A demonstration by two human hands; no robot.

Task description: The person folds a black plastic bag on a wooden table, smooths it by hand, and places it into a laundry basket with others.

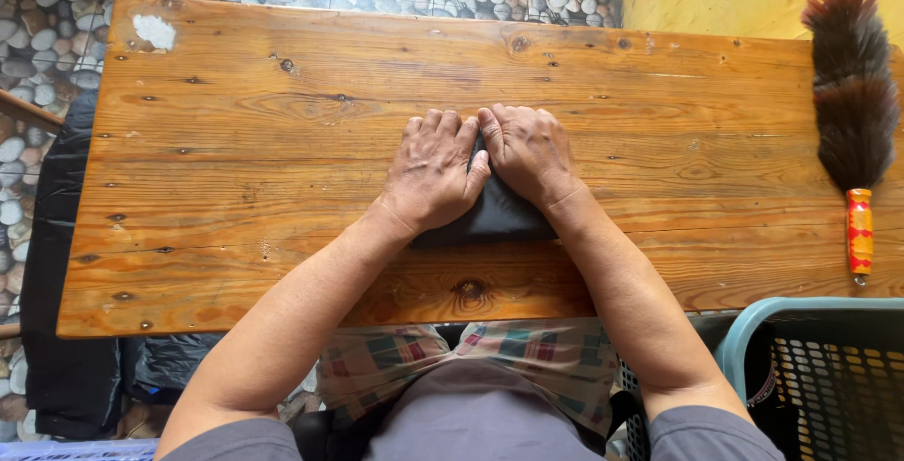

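Note:
A small folded black cloth point(494, 221) lies on the wooden table point(235, 141), near its front edge. My left hand point(435, 171) rests flat on the cloth's left part, fingers together and pointing away from me. Beside it, my right hand point(529, 150) presses flat on the right part, thumbs almost touching. Most of the cloth is hidden under both palms; only its near end shows between my wrists.
A feather duster point(852, 94) with a dark brown head and red-orange handle lies at the table's right end. A teal plastic basket point(819, 376) stands at the lower right. Black fabric point(56, 263) hangs left of the table over a pebble-pattern floor.

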